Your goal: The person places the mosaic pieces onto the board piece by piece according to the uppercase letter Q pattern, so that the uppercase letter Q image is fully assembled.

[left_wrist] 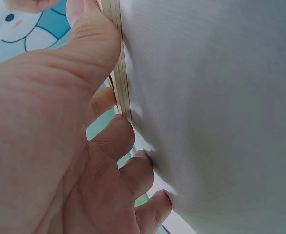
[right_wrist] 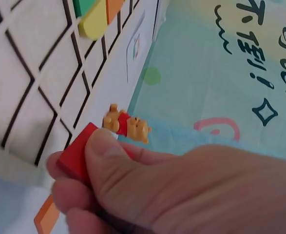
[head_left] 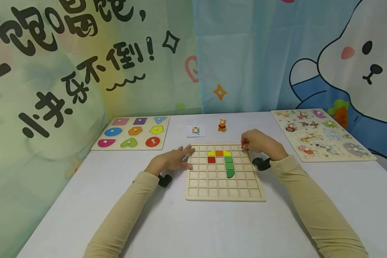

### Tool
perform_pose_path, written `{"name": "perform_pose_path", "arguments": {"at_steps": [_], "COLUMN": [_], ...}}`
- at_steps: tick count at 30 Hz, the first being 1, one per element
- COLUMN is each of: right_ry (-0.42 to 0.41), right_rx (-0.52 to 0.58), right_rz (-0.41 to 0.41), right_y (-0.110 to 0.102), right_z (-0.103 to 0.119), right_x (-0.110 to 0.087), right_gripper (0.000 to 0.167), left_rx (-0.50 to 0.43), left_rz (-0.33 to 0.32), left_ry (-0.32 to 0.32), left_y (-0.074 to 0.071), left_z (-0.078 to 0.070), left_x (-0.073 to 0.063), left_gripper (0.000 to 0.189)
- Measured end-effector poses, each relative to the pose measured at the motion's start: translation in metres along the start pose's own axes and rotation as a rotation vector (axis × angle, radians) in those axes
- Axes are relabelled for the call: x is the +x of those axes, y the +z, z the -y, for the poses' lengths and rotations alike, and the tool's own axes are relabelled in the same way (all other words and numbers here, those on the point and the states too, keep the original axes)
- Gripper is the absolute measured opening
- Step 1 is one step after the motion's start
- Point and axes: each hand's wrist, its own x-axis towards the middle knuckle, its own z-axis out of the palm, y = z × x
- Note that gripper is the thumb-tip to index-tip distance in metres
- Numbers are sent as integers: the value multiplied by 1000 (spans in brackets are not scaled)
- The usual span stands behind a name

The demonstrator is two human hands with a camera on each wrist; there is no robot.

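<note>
A wooden grid board point(head_left: 200, 194) lies on the table, with coloured pieces in its cells: two yellow rounded pieces point(head_left: 227, 153), an orange square point(head_left: 219, 153), a red square point(head_left: 211, 160), two green squares point(head_left: 229, 160) and a green rounded piece point(head_left: 230, 174). My left hand point(head_left: 172, 158) touches the board's left edge, thumb and fingers spread; its wrist view shows the thumb at the wooden side point(left_wrist: 118, 73). Near the far right corner, my right hand point(head_left: 258, 141) pinches a red block point(right_wrist: 77, 155) between thumb and fingers. An orange piece point(right_wrist: 46, 214) shows below those fingers; whether held, I cannot tell.
Behind the board lie a small pattern card point(head_left: 196, 131) and a toy bear point(head_left: 221, 125). A shape puzzle point(head_left: 116, 128) sits at the far left, an animal puzzle point(head_left: 324, 136) at the far right. Printed curtains point(head_left: 242, 57) hang behind the white table point(head_left: 222, 229).
</note>
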Motion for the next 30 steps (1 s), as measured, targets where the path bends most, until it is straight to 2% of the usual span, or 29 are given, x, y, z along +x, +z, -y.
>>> {"name": "perform_pose_path", "arguments": {"at_steps": [7,16,19,23,30], "right_ry": [-49,-244,-252,-218,-241], "right_rx": [8,66,76,114,123], "right_rz": [-21,-6,22,67,92], "right_y": [4,12,13,16,25], "right_z": [15,45,56,70,81], "right_x": [6,8,7,6,7], "right_gripper": [6,14,22,28,18], "left_rx": [11,15,15,16,16], "left_rz": [3,1,0,2,6], "left_ry": [4,-9,-7,-7,-12], "left_y": [1,1,1,0,1], "left_z": [2,2,2,2,2], "left_x": [2,2,2,2,3], "left_gripper": [82,82,82,81,81]}}
